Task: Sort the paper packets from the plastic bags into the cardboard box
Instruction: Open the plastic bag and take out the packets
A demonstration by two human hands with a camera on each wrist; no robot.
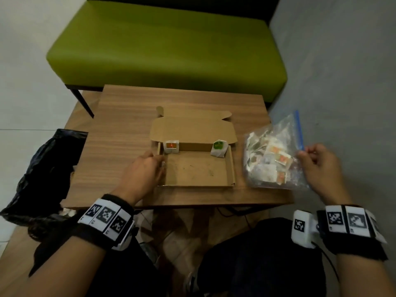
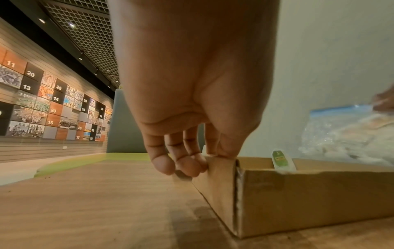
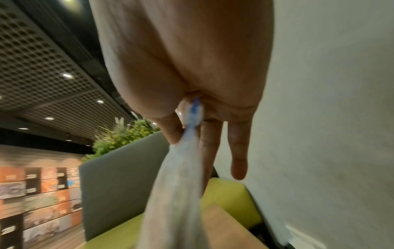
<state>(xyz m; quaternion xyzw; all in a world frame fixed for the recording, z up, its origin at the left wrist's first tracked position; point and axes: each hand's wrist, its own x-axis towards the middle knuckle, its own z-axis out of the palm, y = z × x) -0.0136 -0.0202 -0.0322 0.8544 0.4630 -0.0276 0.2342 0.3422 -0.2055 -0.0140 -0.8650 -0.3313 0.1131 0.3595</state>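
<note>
Cardboard, plain brown, forms the shallow cardboard box (image 1: pixel 196 168) at the middle of the wooden worktop (image 1: pixel 120 116), its lid folded back flat towards the green sofa (image 1: pixel 167 46). Two paper packets stand against the box's far wall: an orange-printed packet (image 1: pixel 171 146) in the far left corner and a green-printed packet (image 1: pixel 218 148) in the far right corner. The rest of the box floor is bare cardboard.

At the box's left wall sits the left hand (image 1: pixel 143 170). The left wrist view shows its fingers (image 2: pixel 164 164) curled on the outside of that wall and the thumb pressed on the top edge, so the wall is pinched between them.

Right of the box, a clear plastic bag (image 1: pixel 273 155) with a blue zip strip holds a heap of paper packets and hangs tilted above the worktop's right edge. The right hand (image 1: pixel 317 161) pinches the bag by its blue strip; in the right wrist view the thumb and first fingers (image 3: pixel 172 129) are closed on the strip while one finger sticks out straight.

A crumpled black plastic bag (image 1: pixel 42 168) lies at the worktop's left side.
</note>
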